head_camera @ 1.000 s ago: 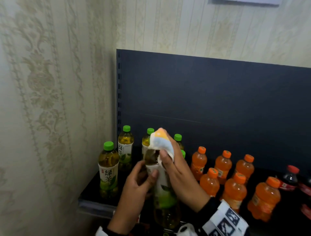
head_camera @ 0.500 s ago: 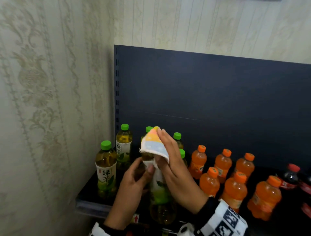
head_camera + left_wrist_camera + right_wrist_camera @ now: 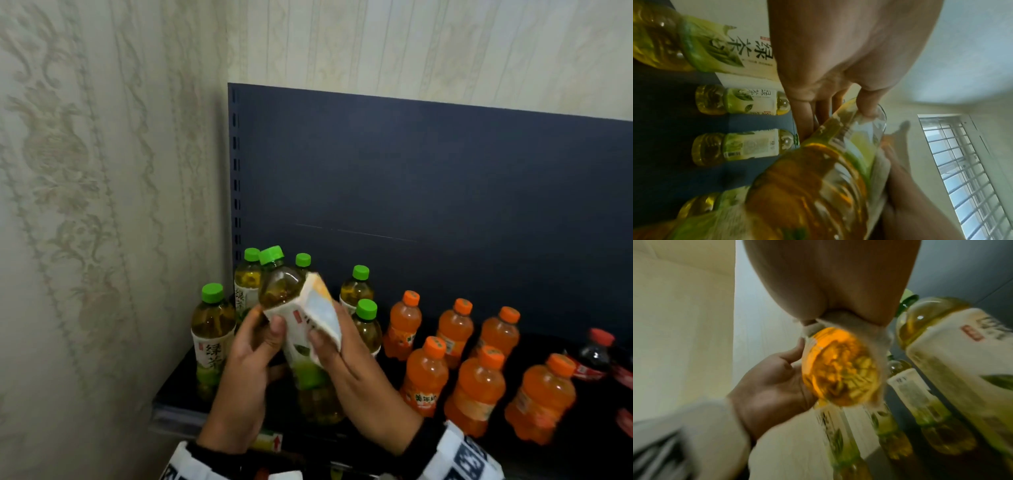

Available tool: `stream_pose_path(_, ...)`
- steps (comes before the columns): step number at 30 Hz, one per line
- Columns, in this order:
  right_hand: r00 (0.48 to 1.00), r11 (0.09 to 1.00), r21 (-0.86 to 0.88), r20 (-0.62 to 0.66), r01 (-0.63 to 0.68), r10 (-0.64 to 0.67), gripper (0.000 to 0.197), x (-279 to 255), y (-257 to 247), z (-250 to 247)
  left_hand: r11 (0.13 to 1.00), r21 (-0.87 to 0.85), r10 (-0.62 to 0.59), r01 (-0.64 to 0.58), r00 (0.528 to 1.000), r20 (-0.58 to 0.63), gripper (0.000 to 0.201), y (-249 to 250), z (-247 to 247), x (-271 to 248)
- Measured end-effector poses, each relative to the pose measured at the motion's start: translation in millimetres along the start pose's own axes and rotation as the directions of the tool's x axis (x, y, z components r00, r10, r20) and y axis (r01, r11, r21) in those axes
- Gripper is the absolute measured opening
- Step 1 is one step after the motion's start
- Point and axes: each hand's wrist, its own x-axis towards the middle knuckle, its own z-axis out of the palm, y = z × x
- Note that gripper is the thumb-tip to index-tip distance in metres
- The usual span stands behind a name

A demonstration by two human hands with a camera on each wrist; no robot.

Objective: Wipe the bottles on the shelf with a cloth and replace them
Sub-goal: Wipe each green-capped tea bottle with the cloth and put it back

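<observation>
A green tea bottle [image 3: 291, 329] with a green cap [image 3: 271, 255] is held above the front of the dark shelf [image 3: 178, 387], its top tilted left. My left hand [image 3: 270, 339] grips it round the white label, thumb in front. My right hand [image 3: 329, 339] holds a folded white, orange and blue cloth [image 3: 322, 308] against the bottle's right side and shoulder. In the left wrist view my fingers [image 3: 867, 105] curl round the bottle [image 3: 818, 186]. The right wrist view shows the bottle's base [image 3: 840, 368], the cloth [image 3: 849, 321] wrapped behind it, and my left hand [image 3: 772, 382].
Several more green tea bottles [image 3: 212, 339] stand at the shelf's left end, close behind my hands. Several orange soda bottles [image 3: 424, 373] fill the middle, and dark cola bottles [image 3: 594, 356] stand at the right. A wallpapered wall [image 3: 85, 240] adjoins the shelf's left side.
The cloth slid down from the cap onto the bottle's shoulder and label, so the green cap now shows. The bottle has tipped to the left in my left hand.
</observation>
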Motion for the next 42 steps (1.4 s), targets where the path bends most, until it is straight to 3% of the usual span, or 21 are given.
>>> stream_pose_path(4, 1.000, 0.998, 0.068, -0.010, 0.018, -0.017, 0.053, 9.7, 0.4, -1.6, 0.996, -0.057, 0.062, -0.065, 0.997, -0.055, 0.038, -0.5, 6.7, -2.7)
stream_pose_path(6, 0.999, 0.997, 0.075, -0.018, -0.032, 0.033, 0.049, -3.8, 13.0, -0.5, 0.986, -0.090, 0.127, -0.140, 0.982, -0.136, 0.035, 1.0, 4.4, -0.9)
stream_pose_path(8, 0.991, 0.974, 0.196, -0.051, -0.115, 0.127, 0.047, -13.1, 19.7, 1.3, 0.972, -0.123, 0.171, -0.199, 0.964, -0.203, 0.036, 0.7, -0.4, 0.5)
stream_pose_path(11, 0.906, 0.747, 0.612, -0.112, -0.260, 0.408, 0.045, -4.8, 26.0, 0.4, 0.963, -0.129, 0.206, -0.237, 0.955, -0.214, 0.057, -0.6, 2.8, -2.9)
stream_pose_path(13, 0.874, 0.634, 0.734, -0.117, -0.244, 0.472, 0.041, 3.0, 25.8, 0.6, 0.955, -0.041, 0.280, -0.292, 0.942, -0.187, 0.073, -0.8, 6.6, -5.3)
stream_pose_path(15, 0.869, 0.593, 0.775, -0.120, -0.220, 0.479, 0.037, 5.7, 23.8, 1.2, 0.936, 0.049, 0.352, -0.349, 0.923, -0.153, 0.080, 3.2, 8.4, -5.8)
stream_pose_path(19, 0.908, 0.691, 0.704, -0.167, -0.164, 0.385, 0.046, -2.4, 24.7, 3.6, 0.884, 0.168, 0.461, -0.436, 0.873, -0.160, 0.070, 12.9, 1.9, -0.3)
stream_pose_path(23, 0.937, 0.868, 0.473, -0.214, -0.149, 0.277, 0.040, -9.0, 25.2, 1.3, 0.948, -0.043, 0.306, -0.314, 0.942, -0.138, 0.080, 12.4, -7.1, 2.8)
stream_pose_path(26, 0.976, 0.925, 0.356, -0.112, -0.134, 0.184, 0.044, -8.3, 20.2, -7.7, 0.979, -0.122, 0.158, -0.165, 0.985, -0.063, 0.082, 8.6, -5.6, 0.7)
stream_pose_path(30, 0.989, 0.951, 0.279, -0.018, -0.133, 0.144, 0.045, -2.7, 6.9, -10.6, 0.998, 0.005, 0.057, -0.057, 0.998, 0.039, 0.050, -2.1, 2.9, -4.1)
stream_pose_path(34, 0.993, 0.970, 0.227, -0.070, -0.081, 0.099, 0.053, -1.2, 1.7, -5.9, 0.997, 0.048, 0.059, -0.060, 0.998, 0.003, 0.056, -10.8, 11.9, -7.4)
stream_pose_path(37, 0.987, 0.981, 0.175, -0.124, -0.083, 0.105, 0.066, 2.0, -5.9, -3.5, 0.995, 0.089, 0.032, -0.034, 0.999, 0.030, 0.037, -8.2, 19.9, -11.7)
stream_pose_path(39, 0.982, 0.984, 0.164, -0.163, -0.067, 0.094, 0.064, 6.7, -12.7, -4.6, 0.987, 0.158, 0.008, -0.023, 0.995, 0.100, 0.028, -2.3, 25.3, -15.3)
stream_pose_path(42, 0.975, 0.989, 0.147, -0.218, 0.004, 0.028, 0.061, 19.3, -26.4, -13.9, 0.946, 0.313, 0.038, -0.087, 0.986, 0.162, 0.057, -3.2, 27.7, -17.3)
